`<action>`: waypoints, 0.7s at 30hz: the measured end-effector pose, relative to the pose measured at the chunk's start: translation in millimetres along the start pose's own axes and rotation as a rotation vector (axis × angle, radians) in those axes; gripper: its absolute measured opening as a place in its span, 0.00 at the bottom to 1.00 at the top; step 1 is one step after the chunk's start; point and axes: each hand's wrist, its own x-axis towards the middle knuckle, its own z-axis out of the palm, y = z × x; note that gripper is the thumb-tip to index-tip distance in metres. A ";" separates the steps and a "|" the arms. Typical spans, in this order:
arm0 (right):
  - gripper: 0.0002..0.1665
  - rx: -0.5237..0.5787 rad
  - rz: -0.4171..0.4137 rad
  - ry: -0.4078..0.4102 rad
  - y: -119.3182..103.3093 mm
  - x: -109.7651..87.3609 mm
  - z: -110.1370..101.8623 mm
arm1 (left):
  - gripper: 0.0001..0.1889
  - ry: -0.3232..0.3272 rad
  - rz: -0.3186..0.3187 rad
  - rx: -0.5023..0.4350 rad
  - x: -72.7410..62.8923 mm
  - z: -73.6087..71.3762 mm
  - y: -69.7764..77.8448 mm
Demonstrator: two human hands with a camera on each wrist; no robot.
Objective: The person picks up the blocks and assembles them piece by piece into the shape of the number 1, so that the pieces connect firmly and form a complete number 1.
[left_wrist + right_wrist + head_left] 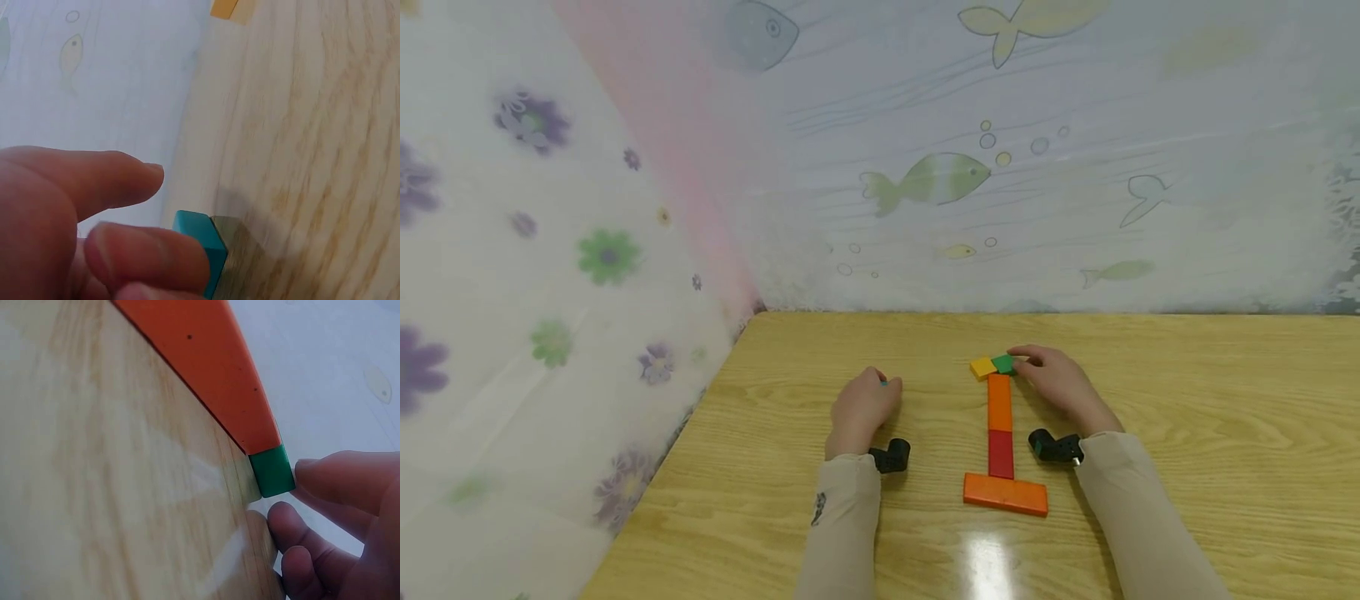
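My left hand (pixel 863 408) is at the left of the table, holding a teal block (pixel 212 250) against its curled fingers. One finger stands out straight above it; in the head view only a sliver of the block shows. On the right, my right hand (pixel 1062 387) has its thumb and finger at a small green block (pixel 272 472). One fingertip (pixel 306 472) touches the block, and other fingertips lie close by its edge. Beside the green block sits a yellow block (pixel 982 368). Both are at the far end of an upright orange strip (pixel 999 402).
A red block (pixel 1001 454) continues the orange strip towards me. Across its near end lies a wide orange block (pixel 1004 494). Dark wrist cameras (pixel 892 456) stick out from both wrists. The wooden table (pixel 775 358) meets patterned walls at the back and left.
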 end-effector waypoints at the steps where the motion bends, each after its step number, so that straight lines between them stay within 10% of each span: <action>1: 0.24 0.002 0.000 0.001 0.2 -0.1 0.4 | 0.18 -0.004 -0.003 -0.005 0.0 0.0 -0.9; 21: 0.24 -0.001 -0.010 0.005 0.3 -0.4 0.6 | 0.15 -0.051 0.067 0.071 -1.1 3.5 2.7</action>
